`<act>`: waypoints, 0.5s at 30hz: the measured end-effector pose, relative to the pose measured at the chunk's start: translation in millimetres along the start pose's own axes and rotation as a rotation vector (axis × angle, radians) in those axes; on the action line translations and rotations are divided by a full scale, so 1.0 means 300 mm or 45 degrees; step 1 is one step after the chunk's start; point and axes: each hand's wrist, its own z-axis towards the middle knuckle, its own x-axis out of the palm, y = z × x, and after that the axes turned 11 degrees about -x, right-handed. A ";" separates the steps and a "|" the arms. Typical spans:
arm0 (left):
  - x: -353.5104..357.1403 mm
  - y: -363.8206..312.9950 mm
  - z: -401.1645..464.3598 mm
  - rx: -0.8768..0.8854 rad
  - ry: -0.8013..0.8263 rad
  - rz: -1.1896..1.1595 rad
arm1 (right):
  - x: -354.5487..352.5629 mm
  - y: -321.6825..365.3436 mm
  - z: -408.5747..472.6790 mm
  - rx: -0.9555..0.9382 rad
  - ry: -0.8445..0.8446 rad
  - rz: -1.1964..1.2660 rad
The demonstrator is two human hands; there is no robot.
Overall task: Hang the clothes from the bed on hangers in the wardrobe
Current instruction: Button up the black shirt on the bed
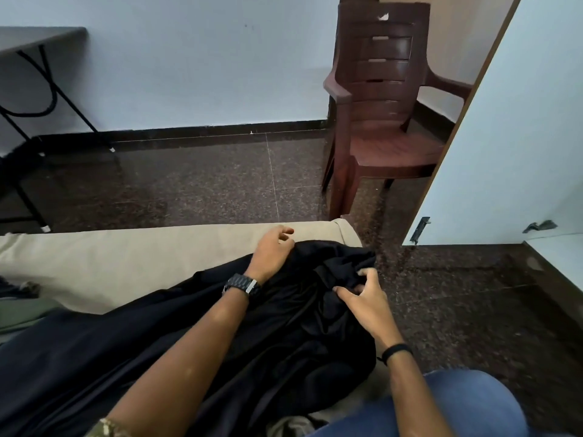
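Black garment [284, 326] — smooth, glossy, heavily creased — sprawls across beige bed [126, 257]; left hand [273, 252] clutches its bunched edge, right hand [366, 302] pinches a fold.

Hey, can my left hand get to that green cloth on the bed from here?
Probably yes: the left hand rests on the black garment, and the green cloth lies across open bed with nothing between.

Both hands [273, 250] [367, 299] on black garment [284, 326] (bunched), atop beige bed [126, 257].
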 end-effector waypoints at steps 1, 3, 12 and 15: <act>-0.001 0.006 0.021 0.065 -0.038 0.333 | -0.003 0.000 0.002 0.013 0.007 0.026; 0.015 0.014 0.041 0.052 -0.004 0.894 | -0.005 -0.003 0.004 0.012 0.026 0.043; -0.062 -0.045 0.102 0.070 0.333 0.744 | -0.005 -0.021 -0.001 -0.037 -0.003 -0.082; -0.131 -0.096 0.107 0.120 0.508 0.606 | -0.001 0.001 -0.006 -0.121 -0.088 -0.108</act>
